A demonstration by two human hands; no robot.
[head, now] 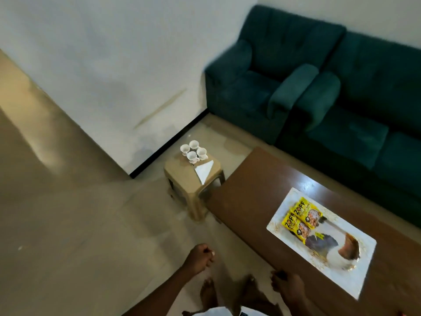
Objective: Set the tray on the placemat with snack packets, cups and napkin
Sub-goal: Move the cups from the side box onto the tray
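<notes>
Head view. Left hand (pixel 200 256): forearm stretched forward over the floor (pixel 79 224), grip pressed together into a fist, nothing in it. Right hand (pixel 287 286): low at the near corner of the counter (pixel 250 190), fingers (pixel 276 279) curled; whether the grip closes on anything cannot be told. Two bare feet show between the hands. Counter: long, brown, smooth wood-look top with a slight sheen. Tray (pixel 355 277): flat white rectangle with a gold-speckled border and a printed picture, lying on the counter to the right of the right hand. Snack packets (pixel 296 218): glossy yellow, lettered "ZOFF", overlapping on the tray's far end. Stool (pixel 182 176): beige moulded plastic, square top, standing on the floor just beside the counter's far end. Cups (pixel 193 151): four, white, glazed, upright and clustered at the stool's far corner. Napkin (pixel 204 171): white, folded to a triangle, flat on the stool beside the cups. Sofa (pixel 296 76): teal, plush, padded arms, along the white wall (pixel 102 65). Floor: pale beige, polished.
</notes>
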